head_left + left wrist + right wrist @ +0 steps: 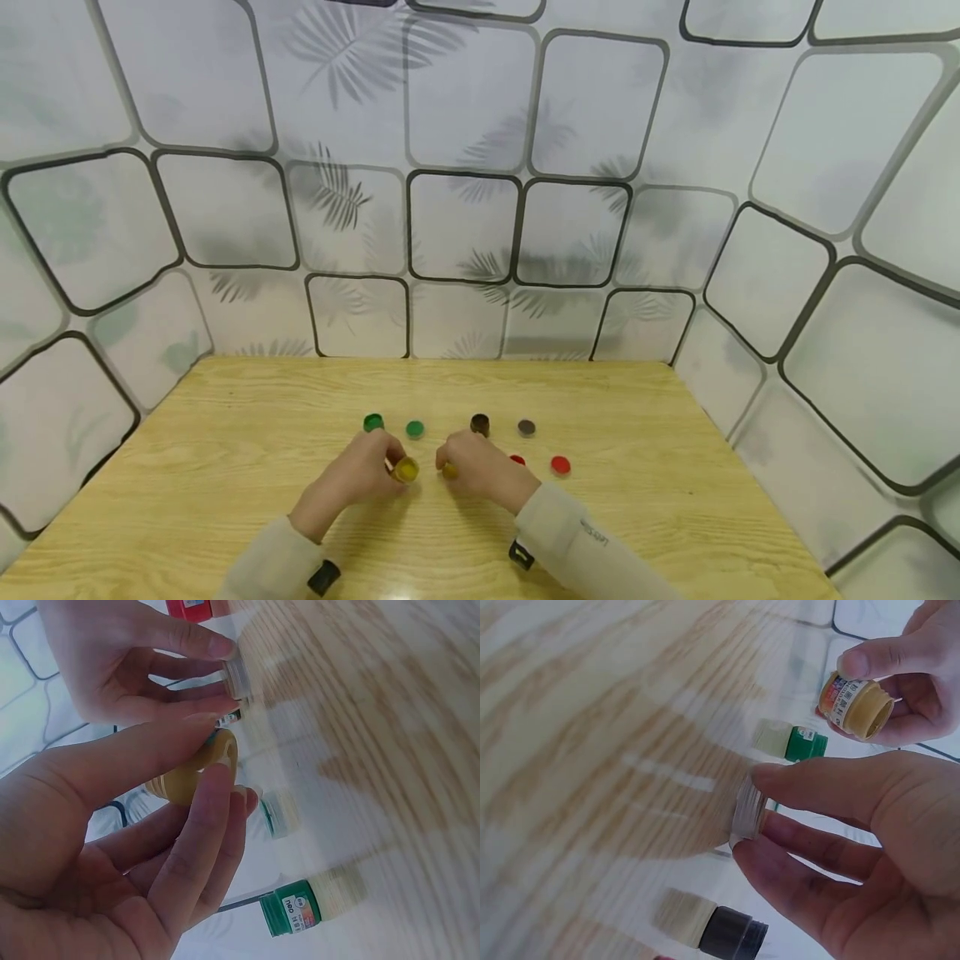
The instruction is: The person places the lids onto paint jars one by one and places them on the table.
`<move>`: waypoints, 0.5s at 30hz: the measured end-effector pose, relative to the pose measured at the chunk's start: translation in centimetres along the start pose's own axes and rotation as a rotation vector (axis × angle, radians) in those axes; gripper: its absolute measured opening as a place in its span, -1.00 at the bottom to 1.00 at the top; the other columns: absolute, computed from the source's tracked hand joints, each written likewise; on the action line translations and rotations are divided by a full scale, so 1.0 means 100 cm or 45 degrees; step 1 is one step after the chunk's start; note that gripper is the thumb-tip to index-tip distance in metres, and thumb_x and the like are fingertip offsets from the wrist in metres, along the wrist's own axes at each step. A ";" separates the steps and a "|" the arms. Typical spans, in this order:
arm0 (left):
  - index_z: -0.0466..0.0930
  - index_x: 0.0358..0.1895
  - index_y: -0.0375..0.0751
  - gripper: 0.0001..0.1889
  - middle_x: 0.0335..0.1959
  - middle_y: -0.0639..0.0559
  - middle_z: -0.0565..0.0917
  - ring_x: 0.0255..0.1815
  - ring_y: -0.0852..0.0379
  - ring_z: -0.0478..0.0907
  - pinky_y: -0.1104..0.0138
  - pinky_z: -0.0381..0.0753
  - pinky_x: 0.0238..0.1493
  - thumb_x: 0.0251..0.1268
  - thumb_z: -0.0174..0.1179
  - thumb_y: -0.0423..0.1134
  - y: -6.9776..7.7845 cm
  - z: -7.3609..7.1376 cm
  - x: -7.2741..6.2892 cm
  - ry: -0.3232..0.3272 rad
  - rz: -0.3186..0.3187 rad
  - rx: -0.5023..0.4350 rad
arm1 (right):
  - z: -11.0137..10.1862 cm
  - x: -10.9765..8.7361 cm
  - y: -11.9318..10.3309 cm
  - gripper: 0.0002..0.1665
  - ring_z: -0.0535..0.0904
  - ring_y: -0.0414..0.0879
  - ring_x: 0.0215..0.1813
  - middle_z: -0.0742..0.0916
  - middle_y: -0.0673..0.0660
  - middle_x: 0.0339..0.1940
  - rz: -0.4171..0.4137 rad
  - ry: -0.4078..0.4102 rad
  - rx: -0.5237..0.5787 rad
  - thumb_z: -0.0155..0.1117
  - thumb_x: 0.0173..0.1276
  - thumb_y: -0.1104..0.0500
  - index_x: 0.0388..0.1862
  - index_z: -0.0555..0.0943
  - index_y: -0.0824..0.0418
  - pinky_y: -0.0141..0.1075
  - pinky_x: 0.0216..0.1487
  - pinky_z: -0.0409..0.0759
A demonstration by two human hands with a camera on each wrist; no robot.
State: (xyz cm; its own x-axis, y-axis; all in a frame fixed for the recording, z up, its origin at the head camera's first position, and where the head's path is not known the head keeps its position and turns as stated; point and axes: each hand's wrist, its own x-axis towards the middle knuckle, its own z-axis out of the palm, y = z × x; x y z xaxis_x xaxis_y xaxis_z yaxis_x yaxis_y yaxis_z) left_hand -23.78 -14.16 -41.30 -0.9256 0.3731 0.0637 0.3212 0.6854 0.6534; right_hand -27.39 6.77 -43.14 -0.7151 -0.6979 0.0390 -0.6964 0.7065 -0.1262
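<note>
Pale sleeves (600,550) reach over the table (225,467): the left hand (367,471) pinches an open yellow jar (406,472), the right hand (483,471) pinches what seems its lid (750,810). Uncapping looks done; setting the lid aside would call for loosening the right fingertips, keeping the jar level. Only the right wrist view shows the jar's label (846,701) clearly; the left's red jar (191,609) is mostly hidden in the head view.

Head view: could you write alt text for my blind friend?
A person's left hand holds an open yellow jar and the right hand pinches a yellow lid at a wooden table. Nearby sit a green jar, green lid, dark jar, dark lid, red lid and partly hidden red jar.
</note>
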 end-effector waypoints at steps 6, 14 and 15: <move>0.77 -0.21 -0.35 -0.71 -0.29 -0.08 0.78 -0.33 0.14 0.67 0.25 0.71 -0.29 -0.05 0.60 -0.41 0.001 0.002 0.000 -0.020 -0.005 -0.030 | -0.002 -0.003 0.001 -0.83 0.70 -0.20 -0.20 0.84 0.03 -0.24 -0.025 -0.001 -0.017 0.51 0.27 0.26 -0.15 0.82 0.14 -0.45 -0.16 0.65; 0.78 -0.19 -0.37 -0.69 -0.30 -0.07 0.79 -0.31 0.14 0.68 0.27 0.71 -0.29 -0.05 0.61 -0.39 0.000 0.002 0.000 -0.018 0.023 -0.037 | -0.011 -0.007 -0.004 -0.81 0.65 -0.25 -0.21 0.80 0.02 -0.20 -0.021 -0.018 0.018 0.50 0.30 0.21 -0.10 0.80 0.15 -0.46 -0.17 0.60; 0.78 -0.19 -0.37 -0.69 -0.30 -0.07 0.79 -0.31 0.14 0.68 0.26 0.71 -0.29 -0.05 0.61 -0.38 0.000 0.002 0.000 -0.017 0.028 -0.037 | -0.012 -0.008 -0.004 -0.80 0.64 -0.25 -0.22 0.80 0.03 -0.20 -0.028 -0.003 0.034 0.50 0.30 0.20 -0.09 0.79 0.16 -0.47 -0.18 0.59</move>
State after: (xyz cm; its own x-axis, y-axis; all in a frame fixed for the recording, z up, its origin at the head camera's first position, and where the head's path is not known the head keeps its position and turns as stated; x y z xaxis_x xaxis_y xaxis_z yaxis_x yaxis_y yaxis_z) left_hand -23.76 -13.99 -41.42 -0.9156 0.3963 0.0682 0.3353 0.6588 0.6735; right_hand -26.61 7.25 -41.89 -0.6994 -0.7137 0.0394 -0.7101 0.6875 -0.1521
